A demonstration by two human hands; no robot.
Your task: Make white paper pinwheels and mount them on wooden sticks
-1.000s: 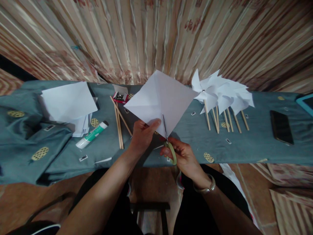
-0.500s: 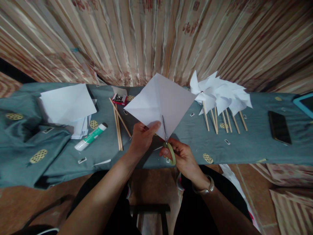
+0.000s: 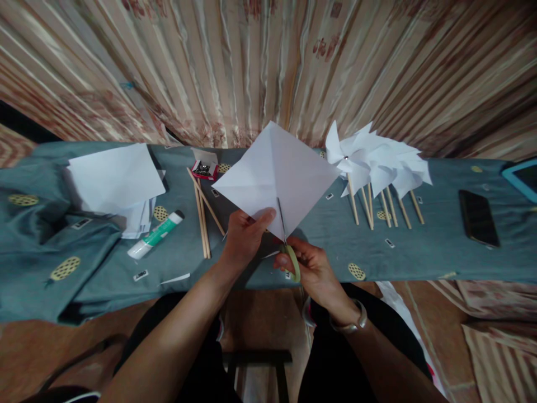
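Note:
A white square of paper (image 3: pixel 272 173) with crease lines is held up, one corner toward me, above the table. My left hand (image 3: pixel 247 235) pinches it near its lower left edge, thumb on top. In my right hand (image 3: pixel 312 266) is a pair of scissors (image 3: pixel 295 263) with yellow-green handles, my fingers through the loops. The blades lie along the crease from the near corner toward the paper's middle. They look nearly closed, and part of them is behind the paper.
Paper sheets (image 3: pixel 115 173), a glue stick (image 3: pixel 156 235), wooden sticks (image 3: pixel 202 218) and a red box of pins (image 3: pixel 205 169) lie left on the cloth-covered table (image 3: pixel 323 252). Several paper pinwheels (image 3: pixel 377 159), a phone (image 3: pixel 479 218) and a blue-edged device (image 3: pixel 522 178) are on the right.
The paper has shifted very slightly, its far corner now a little higher and further right. Both hands and the scissors stay almost where they were.

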